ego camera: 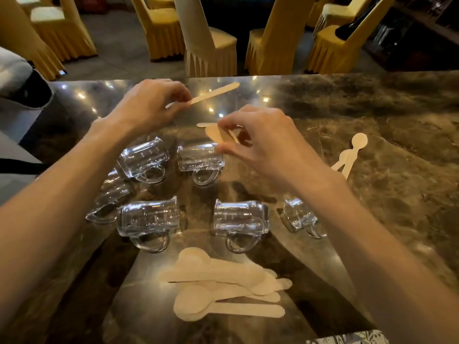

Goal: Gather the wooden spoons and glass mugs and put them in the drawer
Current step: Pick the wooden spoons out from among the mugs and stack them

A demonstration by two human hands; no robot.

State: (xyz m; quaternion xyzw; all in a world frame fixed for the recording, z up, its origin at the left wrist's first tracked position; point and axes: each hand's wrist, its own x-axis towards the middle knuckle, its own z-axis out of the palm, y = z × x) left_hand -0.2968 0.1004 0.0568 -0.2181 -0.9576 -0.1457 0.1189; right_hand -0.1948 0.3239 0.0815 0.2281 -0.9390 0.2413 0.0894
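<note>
Beyond both hands, yellow-covered chairs [159, 28] on a grey floor. Under them, a glossy brown marbled surface [372, 108] flecked with light reflections. Nearer than the hands, six glass mugs [149, 217] lying on their sides. Nearest, a loose pile of wooden spoons [223, 284]. Right of the right hand, two more spoons [352, 152]. Left hand [149, 103] pinched around one spoon handle [213, 93]; right hand [260, 142] pinching another spoon [218, 134], fingers curled.

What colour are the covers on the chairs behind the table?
Yellow-gold, with pleated skirts; the chair covers show clearly in the head view.
</note>
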